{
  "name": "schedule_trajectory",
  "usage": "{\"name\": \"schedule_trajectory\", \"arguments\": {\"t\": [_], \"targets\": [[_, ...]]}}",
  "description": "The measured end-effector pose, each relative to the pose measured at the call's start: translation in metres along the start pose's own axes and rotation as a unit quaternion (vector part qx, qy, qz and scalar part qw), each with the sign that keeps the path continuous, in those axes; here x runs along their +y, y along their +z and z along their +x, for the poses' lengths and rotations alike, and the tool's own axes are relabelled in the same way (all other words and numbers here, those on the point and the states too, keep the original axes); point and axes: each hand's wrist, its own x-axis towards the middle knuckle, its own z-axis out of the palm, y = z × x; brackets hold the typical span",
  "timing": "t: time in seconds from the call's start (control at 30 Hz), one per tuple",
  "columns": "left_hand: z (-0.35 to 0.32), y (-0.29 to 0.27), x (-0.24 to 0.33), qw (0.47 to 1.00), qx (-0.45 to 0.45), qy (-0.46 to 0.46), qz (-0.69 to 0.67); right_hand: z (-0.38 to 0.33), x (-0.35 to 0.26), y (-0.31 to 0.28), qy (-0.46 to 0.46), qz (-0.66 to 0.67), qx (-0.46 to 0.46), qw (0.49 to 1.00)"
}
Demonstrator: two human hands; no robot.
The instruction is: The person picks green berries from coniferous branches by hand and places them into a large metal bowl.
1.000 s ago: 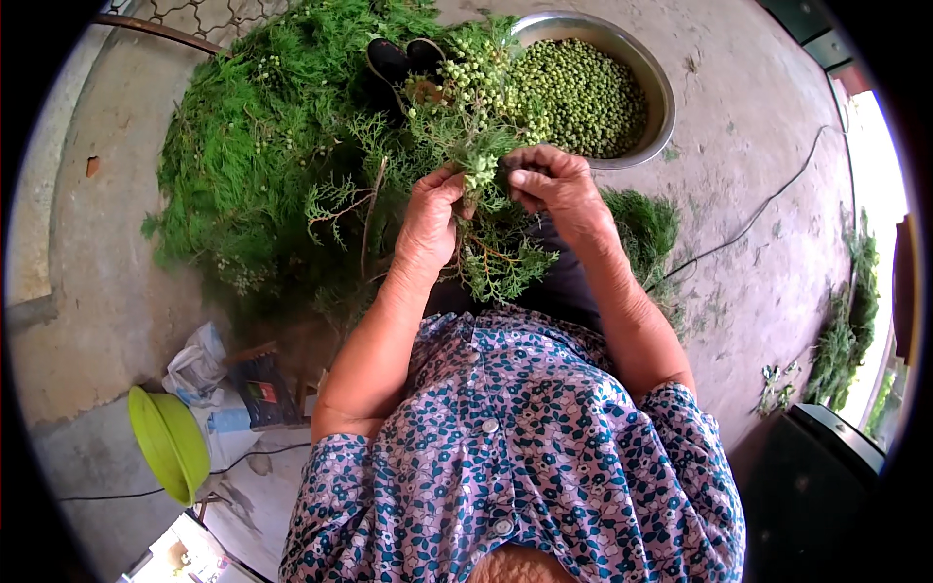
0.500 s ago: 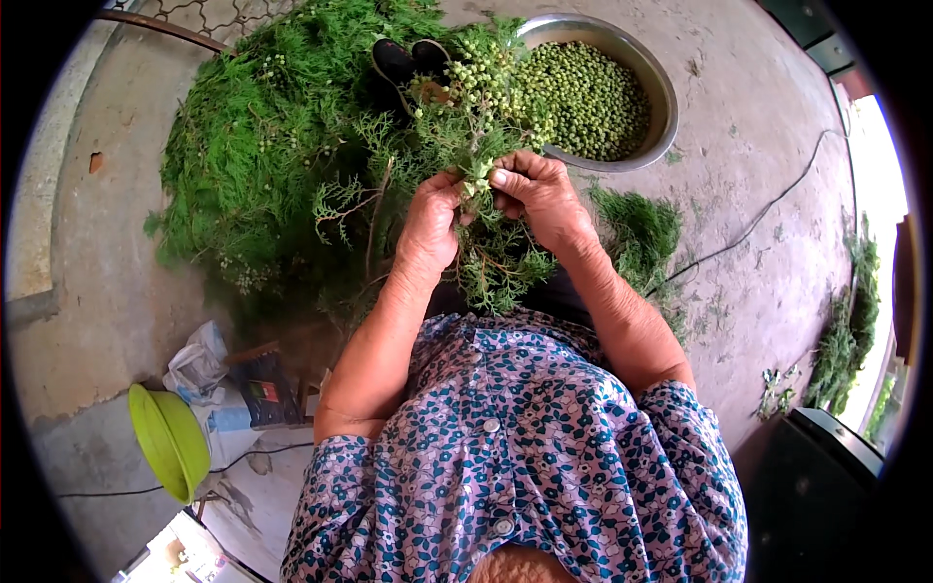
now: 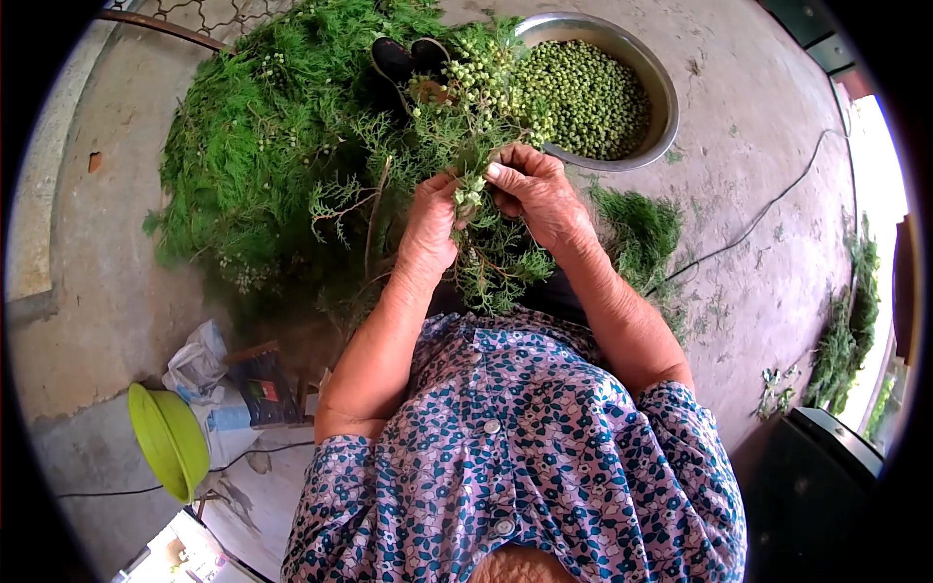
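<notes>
the left hand (image 3: 430, 222) is closed around a leafy branch (image 3: 496, 267) whose pale green berry cluster (image 3: 470, 190) sits between the 2 hands, while the right hand (image 3: 546, 194) has its thumb and fingers drawn in at the cluster's right edge; whether they pinch a berry i cannot tell. far and right stands a metal basin (image 3: 667, 102) of green berries, and a heap of cut greenery (image 3: 243, 146) lies left.

It looks like a home's yard or entry room: a stained concrete floor (image 3: 743, 107) with a loose cable (image 3: 754, 225) trailing across it, a lime-green plastic basin (image 3: 165, 437), a white plastic bag (image 3: 197, 367) beside that, and cut greenery (image 3: 228, 180) heaped on the ground
</notes>
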Motion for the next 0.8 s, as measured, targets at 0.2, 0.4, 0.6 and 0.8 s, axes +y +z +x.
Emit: {"name": "schedule_trajectory", "arguments": {"t": [0.2,0.4,0.6,0.8], "targets": [[-0.003,-0.001,0.002,0.998,-0.052,-0.010,-0.043,0.000,0.005,0.001,0.084,0.123,0.003,0.989],[0.001,-0.009,0.005,0.994,-0.065,-0.041,-0.076,0.003,0.013,-0.014,0.062,0.277,-0.041,0.958],[0.004,-0.001,0.000,0.999,-0.009,-0.033,-0.010,-0.011,-0.011,-0.003,0.031,0.289,0.027,0.956],[-0.008,0.025,0.014,0.999,-0.014,-0.022,0.041,-0.015,-0.010,0.003,-0.095,-0.147,0.009,0.985]]}}
